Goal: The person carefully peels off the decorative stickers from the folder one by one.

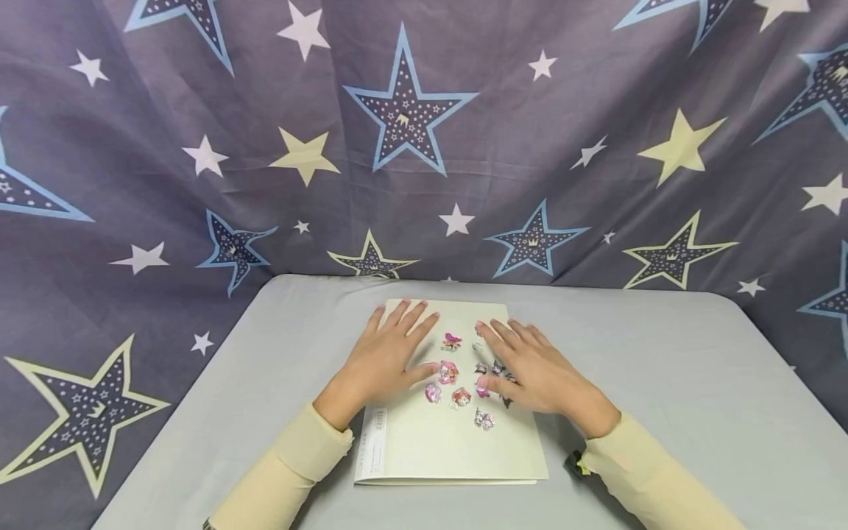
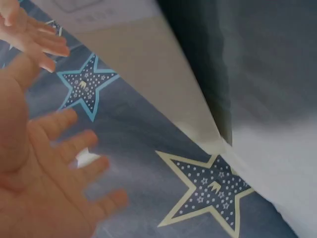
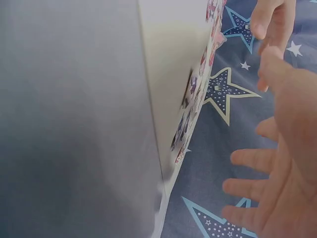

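A cream folder (image 1: 457, 456) with a barcode label (image 1: 376, 442) along its left edge lies on the table. Several small shiny character stickers, among them a pink one (image 1: 448, 372) and a red one (image 1: 461, 397), are spread over its upper middle. My left hand (image 1: 380, 361) is over the folder's left side, fingers spread and straight, thumb by the pink sticker. Over the right side is my right hand (image 1: 536, 372), fingers extended, partly hiding dark stickers (image 1: 498, 368). In both wrist views the palms show nothing held, with a gap to the folder.
The table (image 1: 662, 383) has a grey cloth cover. Behind it hangs a dark curtain (image 1: 490, 140) printed with stars. Near the right sleeve is a small black object (image 1: 575, 464) with a yellow-green part.
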